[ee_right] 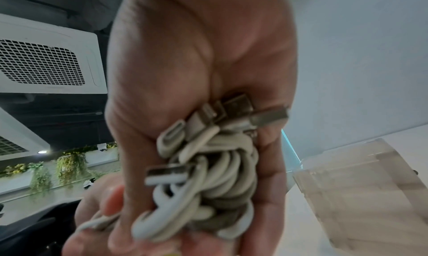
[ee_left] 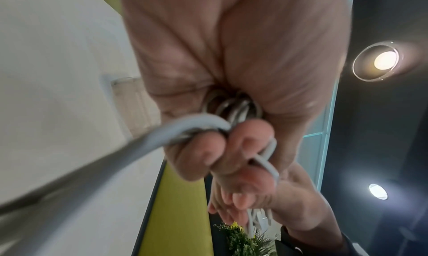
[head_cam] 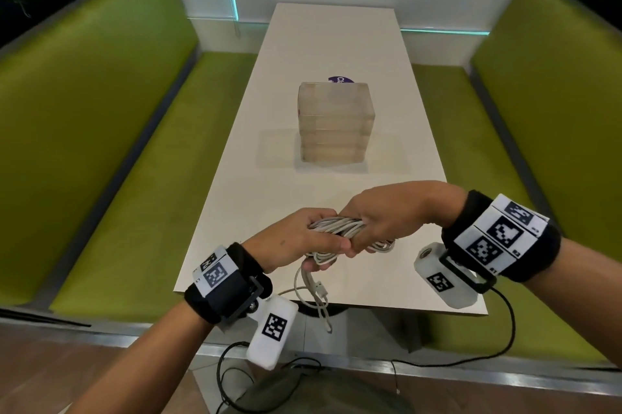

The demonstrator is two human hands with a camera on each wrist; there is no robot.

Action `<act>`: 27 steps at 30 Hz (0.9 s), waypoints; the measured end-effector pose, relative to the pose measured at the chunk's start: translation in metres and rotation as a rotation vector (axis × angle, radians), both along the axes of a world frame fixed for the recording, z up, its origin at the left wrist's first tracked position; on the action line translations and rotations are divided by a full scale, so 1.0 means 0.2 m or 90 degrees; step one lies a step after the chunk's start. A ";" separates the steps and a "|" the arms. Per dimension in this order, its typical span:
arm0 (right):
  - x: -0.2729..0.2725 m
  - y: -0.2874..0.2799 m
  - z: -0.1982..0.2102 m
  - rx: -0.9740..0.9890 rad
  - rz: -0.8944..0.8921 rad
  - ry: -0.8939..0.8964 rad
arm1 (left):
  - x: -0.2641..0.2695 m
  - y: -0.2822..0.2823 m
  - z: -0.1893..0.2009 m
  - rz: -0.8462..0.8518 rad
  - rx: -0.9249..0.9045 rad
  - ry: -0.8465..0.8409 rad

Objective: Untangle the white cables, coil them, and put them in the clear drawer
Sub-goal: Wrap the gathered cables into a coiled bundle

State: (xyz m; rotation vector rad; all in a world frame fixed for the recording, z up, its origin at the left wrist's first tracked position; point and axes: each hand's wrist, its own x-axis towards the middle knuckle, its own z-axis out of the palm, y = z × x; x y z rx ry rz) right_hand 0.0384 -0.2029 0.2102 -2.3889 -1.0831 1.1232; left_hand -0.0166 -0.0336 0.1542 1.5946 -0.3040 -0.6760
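Note:
A bundle of white cables (head_cam: 336,226) is held between both hands above the near end of the white table (head_cam: 336,53). My left hand (head_cam: 303,240) grips its left side and my right hand (head_cam: 383,215) grips its right side, fingers curled round the strands. Loose ends with a plug (head_cam: 319,289) hang down past the table edge. In the right wrist view the coiled cables (ee_right: 215,177) fill my palm, several connectors (ee_right: 234,111) sticking out. In the left wrist view cable loops (ee_left: 234,108) run through my fist. The clear drawer unit (head_cam: 335,124) stands mid-table, drawers closed.
Green bench seats (head_cam: 117,151) flank the table on both sides. A purple round sticker (head_cam: 341,79) lies behind the drawer unit. Black wrist-camera leads (head_cam: 505,339) hang below the table edge near my body.

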 end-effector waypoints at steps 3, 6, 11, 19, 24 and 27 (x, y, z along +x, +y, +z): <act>0.00 -0.01 0.00 -0.007 0.002 -0.029 | 0.01 0.00 -0.02 0.001 0.012 -0.009; 0.01 -0.02 -0.01 -0.015 0.006 -0.063 | 0.02 0.00 -0.03 0.002 -0.009 -0.020; 0.07 -0.09 0.06 0.038 -0.077 -0.087 | -0.02 0.02 -0.11 0.087 -0.146 0.009; 0.11 -0.13 0.14 0.198 -0.255 -0.072 | 0.00 -0.03 -0.14 0.279 -0.280 0.023; 0.03 -0.04 0.03 0.283 -0.367 -0.065 | 0.04 -0.06 -0.11 0.392 -0.286 -0.003; -0.01 0.01 -0.04 0.309 -0.382 -0.097 | 0.06 -0.07 -0.09 0.445 -0.285 -0.006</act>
